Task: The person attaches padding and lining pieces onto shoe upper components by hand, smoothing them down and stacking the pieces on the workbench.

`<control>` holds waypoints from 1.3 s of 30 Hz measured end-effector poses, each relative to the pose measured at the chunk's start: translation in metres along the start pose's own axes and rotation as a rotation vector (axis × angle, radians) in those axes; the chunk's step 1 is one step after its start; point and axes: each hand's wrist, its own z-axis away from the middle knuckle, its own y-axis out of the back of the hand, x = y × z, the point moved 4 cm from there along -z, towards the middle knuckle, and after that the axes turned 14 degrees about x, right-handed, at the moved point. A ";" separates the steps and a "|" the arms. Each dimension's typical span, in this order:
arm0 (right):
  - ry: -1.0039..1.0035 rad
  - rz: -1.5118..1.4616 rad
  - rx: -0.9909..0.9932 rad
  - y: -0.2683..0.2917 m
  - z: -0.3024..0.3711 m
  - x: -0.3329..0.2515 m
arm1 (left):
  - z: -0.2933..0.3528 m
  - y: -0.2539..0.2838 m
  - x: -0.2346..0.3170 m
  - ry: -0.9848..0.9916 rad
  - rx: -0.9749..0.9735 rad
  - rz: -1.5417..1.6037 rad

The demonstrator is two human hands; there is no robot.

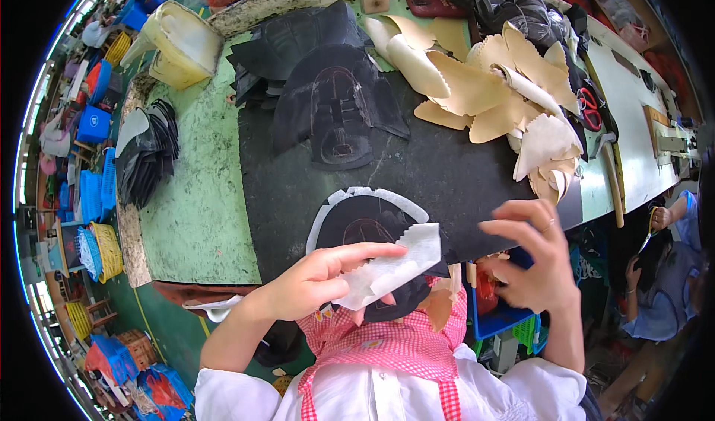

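Observation:
My left hand (322, 273) is closed on a white fabric-like piece with a zigzag edge (417, 256). Its index finger lies along the top of that piece. Beneath it, a black curved shoe-upper piece (339, 224) rests at the table's near edge and hangs partly over my lap. A white strip (322, 218) runs around the far rim of this black piece. My right hand (535, 257) is raised to the right, fingers apart and bent, with nothing visible in them. A larger black cut piece with stitched lines (339, 116) lies farther back on the dark mat.
Cream cut pieces (477, 86) are heaped at the back right, near red-handled scissors (589, 108) and a hammer (613, 179). Black pieces (149, 153) are stacked at left by a yellowish container (182, 45). A blue bin (506, 318) sits below; another person (663, 272) holds scissors at right.

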 end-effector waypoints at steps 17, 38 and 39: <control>-0.357 -0.691 -0.079 -0.073 -0.007 -0.035 | 0.009 -0.007 -0.039 -0.247 -0.030 0.256; -0.308 -0.488 -0.145 -0.113 -0.044 -0.032 | -0.001 0.036 -0.014 -0.381 0.812 -0.579; -0.232 -0.434 -0.109 -0.116 -0.051 -0.034 | -0.003 0.042 -0.013 -0.411 0.862 -0.582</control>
